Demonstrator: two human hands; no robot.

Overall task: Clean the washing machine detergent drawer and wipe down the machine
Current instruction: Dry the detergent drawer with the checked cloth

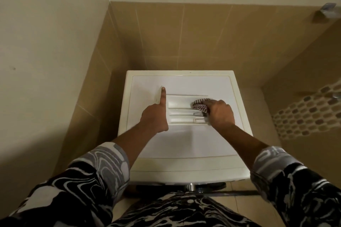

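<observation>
Nearest the camera, two sleeves in a black, white and grey swirl print are extending forward over the white washing machine, viewed from above. The detergent drawer is lying flat on the machine's top panel, between the two hands, with its compartments facing up. The left hand is resting at the drawer's left end: its index finger is stretching straight along the drawer's front plate, while the remaining fingers are curling in toward the palm. The right hand is covering the drawer's right end, its fingers closing over a red-and-white checked cloth and pressing it into the far right compartment. The cloth is protruding from under the fingertips toward the left. The machine is standing in a corner, with tan tiled walls rising behind it, cream painted wall above and to the left, and a mosaic tile band running along the right wall.
</observation>
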